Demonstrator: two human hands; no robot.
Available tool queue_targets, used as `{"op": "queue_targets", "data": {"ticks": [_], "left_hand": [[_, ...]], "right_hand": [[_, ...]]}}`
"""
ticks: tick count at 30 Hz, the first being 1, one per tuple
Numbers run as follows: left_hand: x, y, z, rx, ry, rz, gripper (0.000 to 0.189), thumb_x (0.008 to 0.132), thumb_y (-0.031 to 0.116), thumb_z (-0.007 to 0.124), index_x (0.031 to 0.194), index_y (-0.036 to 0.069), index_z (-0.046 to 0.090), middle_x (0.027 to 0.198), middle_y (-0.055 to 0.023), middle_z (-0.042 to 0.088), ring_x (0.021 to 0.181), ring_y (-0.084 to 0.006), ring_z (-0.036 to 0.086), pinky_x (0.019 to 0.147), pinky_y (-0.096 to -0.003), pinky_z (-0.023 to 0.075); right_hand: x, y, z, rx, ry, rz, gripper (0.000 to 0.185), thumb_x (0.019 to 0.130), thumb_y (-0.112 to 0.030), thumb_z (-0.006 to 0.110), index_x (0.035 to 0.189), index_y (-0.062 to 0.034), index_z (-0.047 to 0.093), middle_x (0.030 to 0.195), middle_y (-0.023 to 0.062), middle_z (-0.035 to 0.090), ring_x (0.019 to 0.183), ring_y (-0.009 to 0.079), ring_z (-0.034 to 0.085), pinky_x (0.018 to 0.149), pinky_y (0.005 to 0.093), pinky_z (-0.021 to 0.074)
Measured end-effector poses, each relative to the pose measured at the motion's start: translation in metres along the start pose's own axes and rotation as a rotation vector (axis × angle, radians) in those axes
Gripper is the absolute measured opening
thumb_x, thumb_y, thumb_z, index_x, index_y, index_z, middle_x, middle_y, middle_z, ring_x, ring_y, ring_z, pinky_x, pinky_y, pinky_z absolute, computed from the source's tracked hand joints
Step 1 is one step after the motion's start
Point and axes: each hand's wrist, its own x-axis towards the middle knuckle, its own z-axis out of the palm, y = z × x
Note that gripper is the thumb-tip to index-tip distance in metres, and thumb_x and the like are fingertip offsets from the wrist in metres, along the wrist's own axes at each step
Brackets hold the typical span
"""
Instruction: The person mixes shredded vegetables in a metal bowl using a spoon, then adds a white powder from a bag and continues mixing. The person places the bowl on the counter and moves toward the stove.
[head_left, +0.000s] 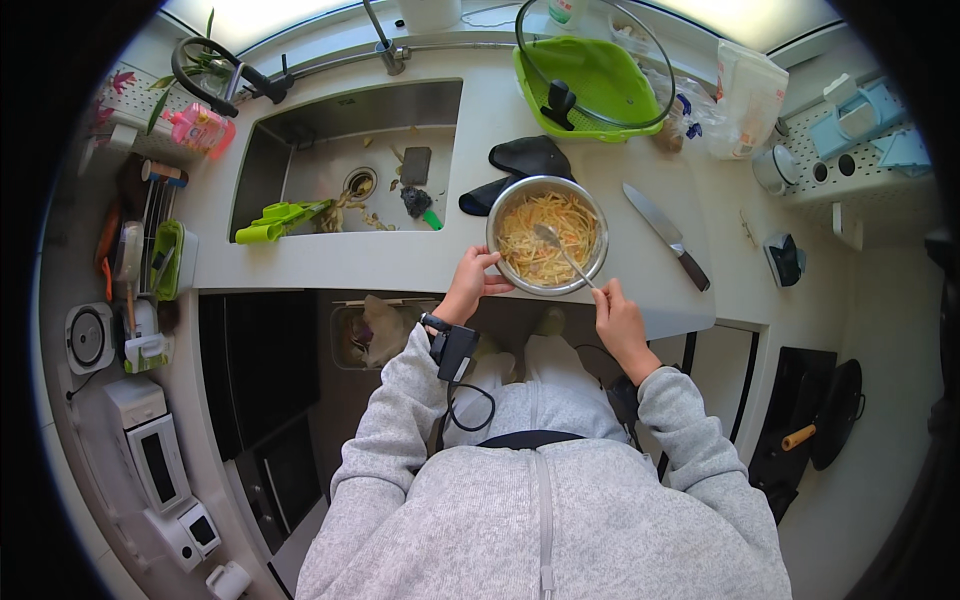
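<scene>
A round metal bowl (491, 238) near the counter's front edge holds shredded food strips (541, 262), pale yellow with orange bits. My left hand (474, 281) grips the bowl's rim at its lower left. In my right hand (619, 322) is the handle of a metal spoon (576, 267), whose head rests on the strips. Behind the bowl, partly covered by it, lie black oven mitts (531, 156). A kitchen knife (660, 223) with a dark handle lies to the right, its blade pointing away from me.
A sink (315, 161) at left holds peelings, a scrubber and a green rack (281, 221) at its front edge. Behind the bowl stands a green basket (600, 82) with a glass lid (630, 124) on it. Plastic bags (750, 97) and a white mug (776, 169) stand at back right.
</scene>
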Motion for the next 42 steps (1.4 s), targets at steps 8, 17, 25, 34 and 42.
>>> {"op": "queue_targets", "data": {"ticks": [8,17,25,34,42], "left_hand": [[0.000,-0.012,0.006,-0.068,0.031,0.012,0.029,0.091,0.016,0.043,0.114,0.000,0.037,0.106,-0.0167,0.054,0.081,-0.0339,0.065,0.071,-0.0418,0.0563],[-0.030,-0.052,0.037,-0.408,0.037,0.093,0.037,0.091,0.016,0.039,0.122,0.000,0.027,0.123,-0.0179,0.042,0.097,-0.0358,0.059,0.083,-0.0466,0.0511],[-0.017,-0.013,-0.010,0.037,0.129,0.176,0.039,0.092,0.024,0.044,0.126,0.005,0.043,0.122,-0.0069,0.050,0.096,-0.0226,0.058,0.080,-0.0357,0.0495],[-0.008,0.007,0.000,0.126,0.009,0.111,0.050,0.094,0.019,0.037,0.143,0.019,0.026,0.105,-0.0049,0.055,0.085,-0.0157,0.060,0.071,-0.0366,0.0549],[-0.012,0.006,0.010,0.178,0.018,0.127,0.044,0.094,0.019,0.031,0.138,0.013,0.032,0.111,-0.0074,0.054,0.085,-0.0170,0.060,0.069,-0.0363,0.0566]], "right_hand": [[0.053,-0.012,-0.041,-0.518,0.002,-0.233,0.009,0.084,-0.010,0.049,0.091,-0.0061,0.053,0.070,0.0163,0.062,0.063,0.0350,0.062,0.054,0.0417,0.0492],[0.067,-0.032,-0.036,-0.267,-0.355,0.054,0.018,0.083,-0.013,0.050,0.083,0.0007,0.062,0.080,0.0227,0.063,0.075,0.0405,0.061,0.067,0.0464,0.0489],[0.035,-0.066,-0.060,-0.440,-0.348,-0.169,0.015,0.084,-0.016,0.054,0.090,-0.0082,0.066,0.069,0.0176,0.062,0.066,0.0353,0.061,0.060,0.0447,0.0487],[0.068,-0.053,-0.038,-0.490,-0.217,-0.242,0.029,0.075,-0.007,0.053,0.102,-0.0107,0.064,0.068,0.0147,0.063,0.066,0.0297,0.063,0.059,0.0399,0.0502],[0.065,-0.049,-0.037,-0.520,-0.261,-0.374,0.032,0.075,-0.007,0.053,0.105,-0.0127,0.063,0.065,0.0140,0.062,0.060,0.0307,0.062,0.056,0.0416,0.0493]]}}
